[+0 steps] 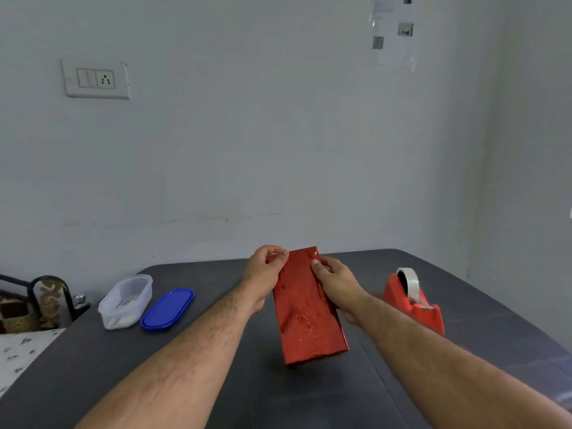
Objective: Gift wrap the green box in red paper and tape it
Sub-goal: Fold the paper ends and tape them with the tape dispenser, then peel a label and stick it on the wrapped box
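A long box wrapped in shiny red paper [306,314] lies on the dark grey table [216,382], its length running away from me; no green shows. My left hand [266,270] pinches the paper at the box's far left corner. My right hand [335,281] grips the far right side, thumb on top near the far end. A red tape dispenser [414,305] with a white tape roll stands to the right of the box, behind my right forearm.
A clear plastic container [125,300] and its blue lid [167,308] sit at the left of the table. Beyond the table's left edge are a patterned cloth and a dark metal frame [40,292]. A white wall stands close behind the table.
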{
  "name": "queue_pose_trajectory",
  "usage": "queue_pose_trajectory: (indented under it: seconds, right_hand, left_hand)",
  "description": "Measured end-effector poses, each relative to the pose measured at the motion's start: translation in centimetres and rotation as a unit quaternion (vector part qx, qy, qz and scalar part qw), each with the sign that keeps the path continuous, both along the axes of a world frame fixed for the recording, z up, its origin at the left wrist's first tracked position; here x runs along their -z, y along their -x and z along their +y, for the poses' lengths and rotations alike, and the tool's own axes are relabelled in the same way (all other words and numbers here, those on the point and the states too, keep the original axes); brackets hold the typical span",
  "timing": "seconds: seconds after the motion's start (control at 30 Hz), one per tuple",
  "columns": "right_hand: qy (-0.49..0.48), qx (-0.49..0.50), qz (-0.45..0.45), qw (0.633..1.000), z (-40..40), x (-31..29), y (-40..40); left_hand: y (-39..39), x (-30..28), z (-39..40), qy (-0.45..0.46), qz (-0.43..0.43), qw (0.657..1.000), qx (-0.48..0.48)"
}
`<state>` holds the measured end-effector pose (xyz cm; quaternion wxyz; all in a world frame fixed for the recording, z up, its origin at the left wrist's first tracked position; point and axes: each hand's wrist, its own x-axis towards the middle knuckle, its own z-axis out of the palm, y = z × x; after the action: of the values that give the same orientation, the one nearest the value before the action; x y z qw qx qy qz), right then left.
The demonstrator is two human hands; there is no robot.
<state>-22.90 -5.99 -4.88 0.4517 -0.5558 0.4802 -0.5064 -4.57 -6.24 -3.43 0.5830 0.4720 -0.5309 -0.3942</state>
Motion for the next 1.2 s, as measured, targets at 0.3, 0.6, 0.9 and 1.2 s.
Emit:
queue_pose_trajectory:
  seconds: [0.3,0.6,0.9,1.2]
  right_hand:
    - [-0.144,0.122,-0.021,0.982,-3.6,3.8,-3.0]
    - [-0.171,0.143,0.099,0.970,-4.6,4.0,-3.9]
    - [-0.132,0.144,0.132,0.972,-3.9,2.4,-2.2]
    - [-0.023,0.082,0.361,0.929,-0.9,-0.3,-5.6]
  left_hand:
    - [0.7,5.4,-2.2,-0.108,0.060,0.992,-0.017]
    - [0.3,7.5,-3.6,-0.174,0.052,0.983,-0.024]
    - [-1.5,8.2,-3.5,-0.162,0.022,0.986,-0.008]
    - [-3.5,4.9,-0.3,-0.113,-0.100,0.988,-0.024]
